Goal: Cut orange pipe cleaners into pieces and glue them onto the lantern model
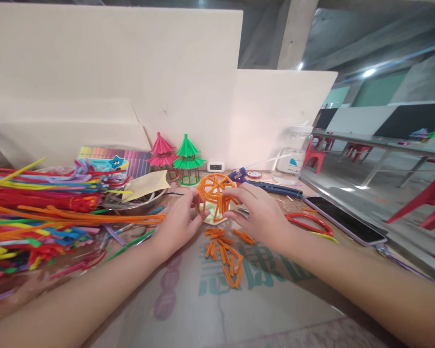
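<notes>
Between my hands stands a small orange pipe-cleaner frame (216, 186) with a round, spoked top and upright posts. It is over a pale piece (213, 216) on the table. The fingers of my left hand (181, 217) are closed on the frame's left side. My right hand (259, 212) has its thumb and fingers bent at the right side, pinching an orange piece of the frame near a post. Several short cut orange pipe-cleaner pieces (226, 253) lie in front of the frame.
Bundles of coloured pipe cleaners (39, 203) fill the left. Pink (161, 152) and green (186, 157) pagoda models, a small digital clock (215, 166) and a glue gun (239, 175) stand behind. Rightward are a bottle (293, 154), red-handled scissors (310, 222) and a phone (344, 220).
</notes>
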The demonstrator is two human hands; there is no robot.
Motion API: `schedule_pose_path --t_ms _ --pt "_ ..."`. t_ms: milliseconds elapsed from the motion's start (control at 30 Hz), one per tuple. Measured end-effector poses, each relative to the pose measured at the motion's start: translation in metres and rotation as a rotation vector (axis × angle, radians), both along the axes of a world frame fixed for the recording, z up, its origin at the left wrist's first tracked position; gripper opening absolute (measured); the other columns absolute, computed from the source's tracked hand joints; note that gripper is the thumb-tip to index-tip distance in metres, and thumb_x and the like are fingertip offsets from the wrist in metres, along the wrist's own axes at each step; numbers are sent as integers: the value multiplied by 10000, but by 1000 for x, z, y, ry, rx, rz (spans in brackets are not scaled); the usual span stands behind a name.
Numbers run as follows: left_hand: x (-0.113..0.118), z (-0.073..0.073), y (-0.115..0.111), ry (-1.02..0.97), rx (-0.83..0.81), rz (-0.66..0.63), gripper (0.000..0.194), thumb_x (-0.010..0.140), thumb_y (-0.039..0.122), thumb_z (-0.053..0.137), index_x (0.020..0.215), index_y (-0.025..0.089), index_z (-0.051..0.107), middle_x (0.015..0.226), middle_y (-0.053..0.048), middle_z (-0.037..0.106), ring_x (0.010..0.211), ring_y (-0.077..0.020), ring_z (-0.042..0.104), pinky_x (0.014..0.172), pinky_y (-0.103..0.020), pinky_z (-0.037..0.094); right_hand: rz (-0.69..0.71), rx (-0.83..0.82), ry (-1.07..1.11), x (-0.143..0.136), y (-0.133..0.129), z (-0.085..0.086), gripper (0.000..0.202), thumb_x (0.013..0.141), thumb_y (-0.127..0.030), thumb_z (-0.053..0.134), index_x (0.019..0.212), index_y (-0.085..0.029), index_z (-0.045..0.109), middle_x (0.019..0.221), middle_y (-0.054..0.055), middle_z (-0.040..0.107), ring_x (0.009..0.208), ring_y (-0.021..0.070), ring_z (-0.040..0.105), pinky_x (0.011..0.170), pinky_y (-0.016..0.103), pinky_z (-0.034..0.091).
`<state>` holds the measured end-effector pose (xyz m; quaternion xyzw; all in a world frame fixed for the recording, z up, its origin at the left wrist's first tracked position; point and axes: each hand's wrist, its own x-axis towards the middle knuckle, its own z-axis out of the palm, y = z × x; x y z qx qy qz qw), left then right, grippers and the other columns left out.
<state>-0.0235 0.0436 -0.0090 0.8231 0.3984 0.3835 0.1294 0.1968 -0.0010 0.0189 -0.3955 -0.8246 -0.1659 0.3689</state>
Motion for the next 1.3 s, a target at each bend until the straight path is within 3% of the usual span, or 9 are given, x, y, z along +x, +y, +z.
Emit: schedule_pose_path --t_ms 433,633,767,900,1033,1133,1300 --pt "0 1 -1 -47 -16 -26 334 853 349 579 1150 201 540 1120 -116 631 1000 -258 625 862 -411 526 29 -45 11 -3 0 -1 239 897 -290 620 1108 -186 583 996 88 654 929 247 603 817 392 486" --pt "-1 -1 3 -24 -32 -10 316 874 374 553 1139 205 528 1087 -104 630 967 -247 627 824 -395 532 32 3 42 2 -3 4 382 916 -391 583 1229 -177 541 947 85 640 860 233 585 781 378 476" --pt "-1 -2 7 8 -87 18 277 899 372 509 1107 189 511 1048 -90 620 931 -231 626 815 -387 526 33 -123 199 12 1 5 231 937 -335 542 1099 -180 598 825 43 617 742 180 560 680 307 443" --pt "-2 -2 10 29 -137 56 269 902 358 495 1103 179 502 1022 -81 618 911 -227 622 833 -397 515 -51 -306 341 27 15 -2 177 934 -329 518 943 -188 624 823 33 652 727 164 570 650 285 425" --pt "-2 -4 11 -9 -166 17 321 911 341 479 1193 189 476 1147 -91 611 982 -226 624 892 -404 504 -134 -446 270 46 40 -11 170 908 -316 525 891 -184 630 850 37 679 738 169 590 670 288 435" --pt "-2 -5 11 -13 -173 27 344 908 342 484 1215 187 474 1179 -102 609 1005 -236 627 906 -413 504 -227 -550 200 61 62 -16 192 867 -297 574 993 -169 643 940 69 698 807 191 624 729 300 460" --pt "-3 -6 13 -4 -142 45 306 901 344 493 1159 182 518 1132 -104 636 985 -245 638 886 -423 518 -325 -635 206 77 101 -20 559 794 -359 687 1279 -125 538 1157 148 677 975 258 648 813 330 480"
